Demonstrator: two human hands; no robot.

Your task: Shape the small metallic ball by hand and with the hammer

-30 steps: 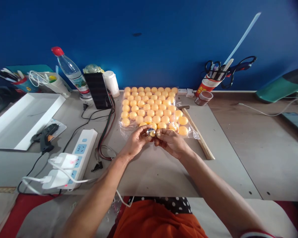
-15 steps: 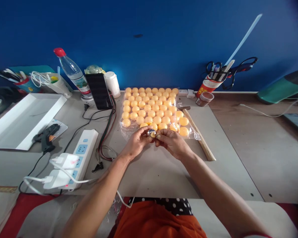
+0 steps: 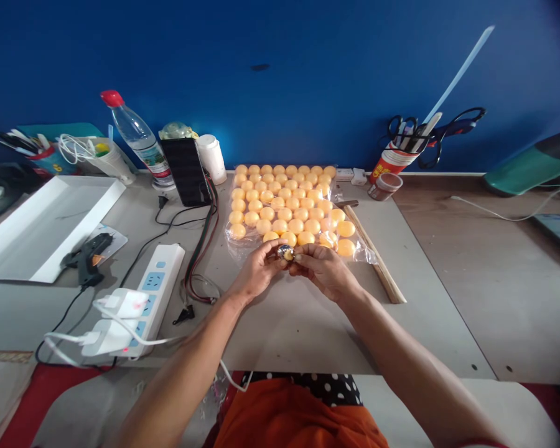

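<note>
A small shiny silver rounded piece (image 3: 286,252), with a yellowish patch on the side facing me, is held up between both hands. My left hand (image 3: 260,269) is closed on its left side, thumb below and fingers above. My right hand (image 3: 324,269) pinches at its right edge; whether those fingertips hold another small part is hidden. Just beyond my fingers, several orange balls (image 3: 283,213) lie in rows in a clear plastic bag (image 3: 236,247). A hammer with a wooden handle (image 3: 378,258) rests to the right of the bag.
On the left are a white power strip (image 3: 161,267) with chargers, a black glue gun (image 3: 89,258), a white box lid (image 3: 51,267) and loose cables. A phone (image 3: 186,171) and a bottle (image 3: 142,140) stand behind. A tool cup (image 3: 392,158) stands at the back right.
</note>
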